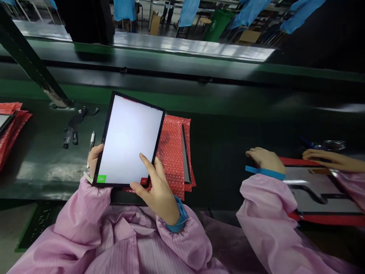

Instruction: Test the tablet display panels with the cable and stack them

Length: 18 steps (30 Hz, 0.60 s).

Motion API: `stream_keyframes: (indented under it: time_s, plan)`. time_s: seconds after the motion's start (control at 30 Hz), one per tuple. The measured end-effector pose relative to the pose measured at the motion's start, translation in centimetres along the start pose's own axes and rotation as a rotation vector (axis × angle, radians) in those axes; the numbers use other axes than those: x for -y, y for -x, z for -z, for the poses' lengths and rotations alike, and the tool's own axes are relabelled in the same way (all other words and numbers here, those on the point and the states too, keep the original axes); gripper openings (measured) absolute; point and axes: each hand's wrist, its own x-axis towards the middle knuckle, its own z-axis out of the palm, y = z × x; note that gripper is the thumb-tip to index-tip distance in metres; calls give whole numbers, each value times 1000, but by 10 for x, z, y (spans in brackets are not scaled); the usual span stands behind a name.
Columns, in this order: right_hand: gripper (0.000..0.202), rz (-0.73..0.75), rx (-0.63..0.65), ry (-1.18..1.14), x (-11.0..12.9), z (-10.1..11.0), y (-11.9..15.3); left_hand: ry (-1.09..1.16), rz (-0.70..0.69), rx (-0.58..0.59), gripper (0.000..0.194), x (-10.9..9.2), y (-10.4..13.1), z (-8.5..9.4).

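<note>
A black-framed tablet (128,140) with a lit white screen is tilted up in front of me. Its screen shows a green box at the lower left and a red one at the lower right. My left hand (95,158) grips the tablet's left edge, most of its fingers hidden behind. Over the lower right of the screen, my right hand (158,190) has its index finger stretched out and its thumb apart, holding nothing. A blue band circles my right wrist. Partly behind the tablet lie red bubble-wrap pouches (173,156), with a flat grey panel (186,156) on them.
Left of the tablet are a white pen (92,140) and small black cables (75,121). More red pouches (13,133) lie at the far left. At right, a co-worker's hands (265,161) are by a grey panel (313,190) on red wrap. A dark post (31,57) rises at left.
</note>
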Motion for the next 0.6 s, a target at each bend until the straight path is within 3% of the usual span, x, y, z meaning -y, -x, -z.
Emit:
stream_keyframes:
  time_s: [0.1, 0.27, 0.37, 0.47, 0.53, 0.6]
  plan:
    - [81, 88, -72, 91, 1, 3, 2, 18, -169, -157, 44, 0, 0, -2]
    - [102, 229, -480, 392, 22, 10, -11, -40, -168, -200, 40, 7, 3, -5]
    - [118, 346, -428, 529, 41, 11, -32, -75, -161, -97, 51, 13, 6, -3]
    - [120, 451, -351, 574, 51, 8, -54, -131, -183, -57, 53, 15, 6, -2]
    - [111, 479, -359, 578, 52, 4, -62, -124, -187, -92, 43, 15, 5, -2]
    - [87, 486, -398, 572, 50, -3, -63, -99, -199, -114, 34, 15, 3, -5]
